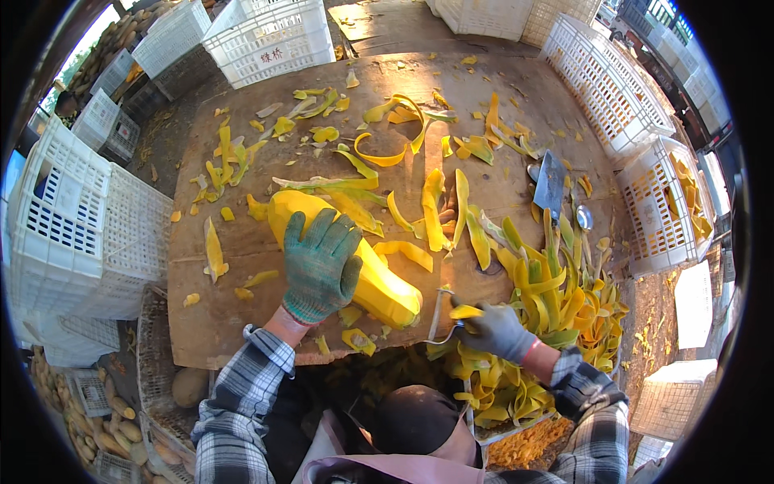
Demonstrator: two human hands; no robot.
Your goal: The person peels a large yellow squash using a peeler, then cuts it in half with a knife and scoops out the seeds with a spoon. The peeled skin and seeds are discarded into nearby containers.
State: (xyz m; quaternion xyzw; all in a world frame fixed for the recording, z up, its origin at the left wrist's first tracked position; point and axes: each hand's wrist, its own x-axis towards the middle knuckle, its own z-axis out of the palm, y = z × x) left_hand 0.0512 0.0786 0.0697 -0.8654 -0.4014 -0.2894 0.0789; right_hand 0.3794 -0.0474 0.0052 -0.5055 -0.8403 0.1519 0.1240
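Observation:
A long peeled yellow squash (387, 290) lies slantwise on the wooden table (242, 339). My left hand (320, 260), in a green-coated knit glove, rests on top of it with the fingers spread over its upper side. Just right of the squash's lower end, my right hand (493, 330), in a grey glove, grips the handle of a peeler (440, 317) with a wire-like metal frame. A small yellow piece shows at my right fingers. Strips of peel (432, 209) lie beyond the squash.
A heap of peel (544, 302) covers the table's right side and a crate below it. A cleaver (549, 184) and a metal spoon (583, 216) lie beside it. White plastic crates (272, 48) stand around the table, one with yellow pieces (659, 209). Whole squashes (115, 435) lie at lower left.

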